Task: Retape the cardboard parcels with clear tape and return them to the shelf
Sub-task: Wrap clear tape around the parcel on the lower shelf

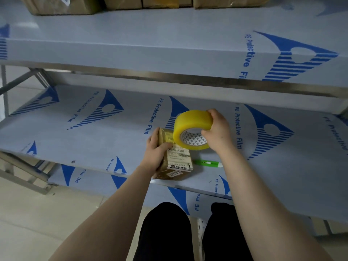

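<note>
Where your parcel sits: cardboard parcel (177, 161) on the middle shelf (94, 129) near its front edge, long axis pointing away from you.
Left hand (156, 151): grip curled round the parcel's left side.
Right hand (218, 129): grip holding the tape roll (192, 127) over the parcel's far end.
Beside: green tool (207, 163), lying right of the parcel.

Small brown cardboard parcel (178, 161), glossy w/ tape, white barcode labels on top. It lies near the front edge of the mid shelf (94, 129), long axis approx 11–5 o'clock, w/ the left hand (156, 149) gripping its 9 o'clock side. Yellowish clear roll (194, 117) is at the parcel's 1 o'clock, on edge, core facing the viewer, held by the right hand (218, 129). More boxes (62, 4) sit at 12 o'clock on the upper shelf.
</note>
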